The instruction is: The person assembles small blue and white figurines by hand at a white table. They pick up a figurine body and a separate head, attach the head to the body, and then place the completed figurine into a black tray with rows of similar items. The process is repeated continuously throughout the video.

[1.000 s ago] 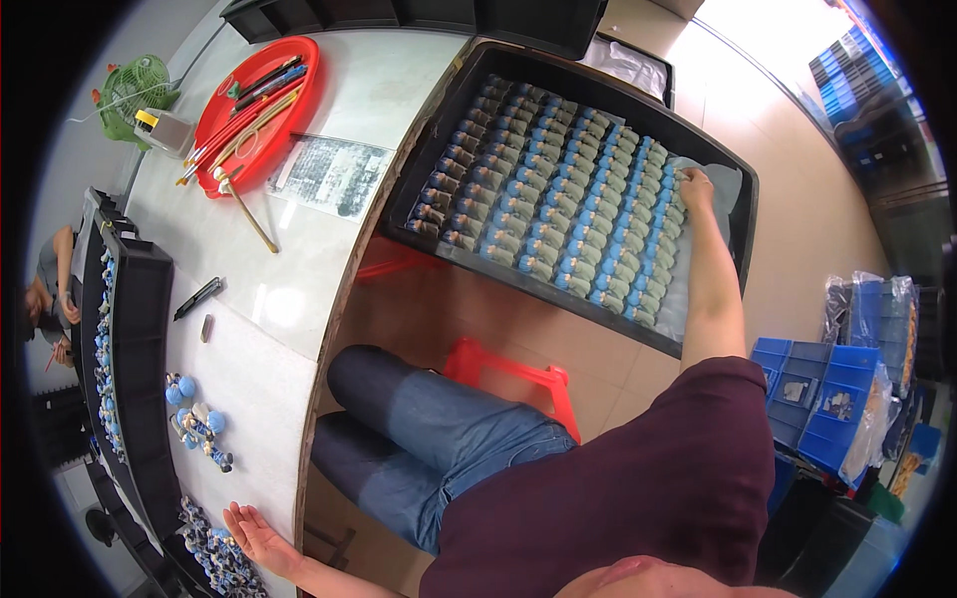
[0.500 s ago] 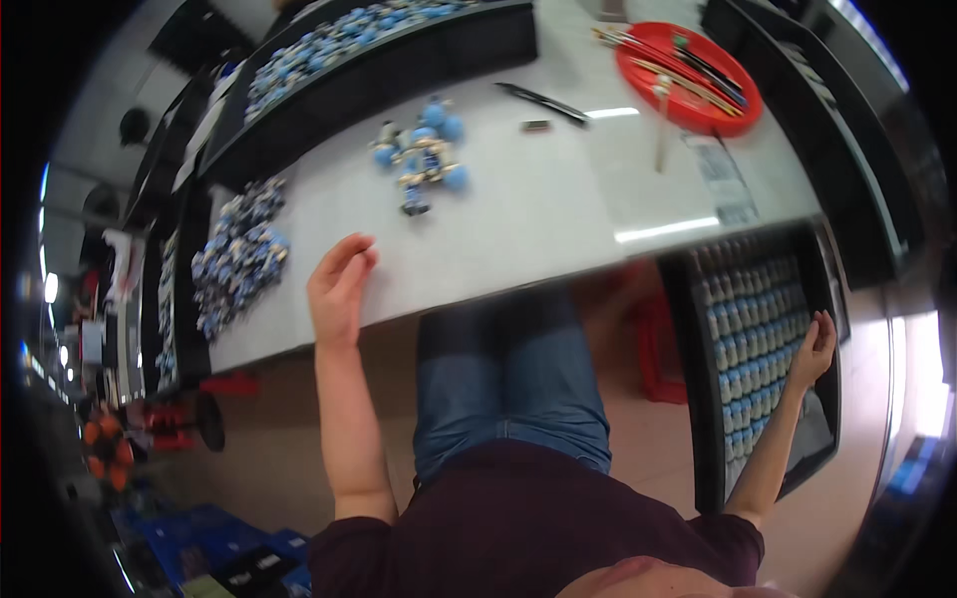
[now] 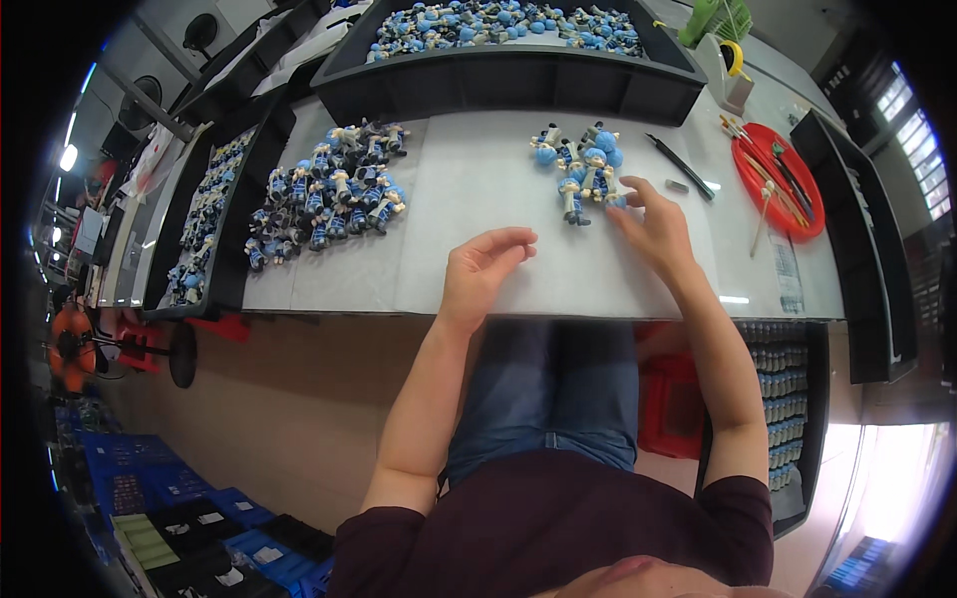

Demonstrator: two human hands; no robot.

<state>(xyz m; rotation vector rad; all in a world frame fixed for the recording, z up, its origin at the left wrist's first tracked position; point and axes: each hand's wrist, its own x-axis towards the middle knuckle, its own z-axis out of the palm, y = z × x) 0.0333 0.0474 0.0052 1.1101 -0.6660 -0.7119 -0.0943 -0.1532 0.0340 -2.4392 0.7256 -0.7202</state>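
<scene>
A small heap of toy figurines with light-blue heads and dark-blue and white bodies lies on the white tabletop. My right hand is at the right side of this heap, thumb and fingers apart around a blue-headed figurine, not closed on it. My left hand hovers over the front of the table, left of and nearer than the heap. Its fingers are bent toward the thumb with a gap, and nothing shows between them. A larger pile of figurines lies farther left.
A black bin of figurines stands at the back, another black bin at left. On the right are a black pen, a small eraser-like block and a red tray with brushes. Below right, a black crate holds rows of figurines.
My right hand has moved from over the crate at lower right up to the figurine heap on the table. The view has turned right; my left hand is still over the table's front.
</scene>
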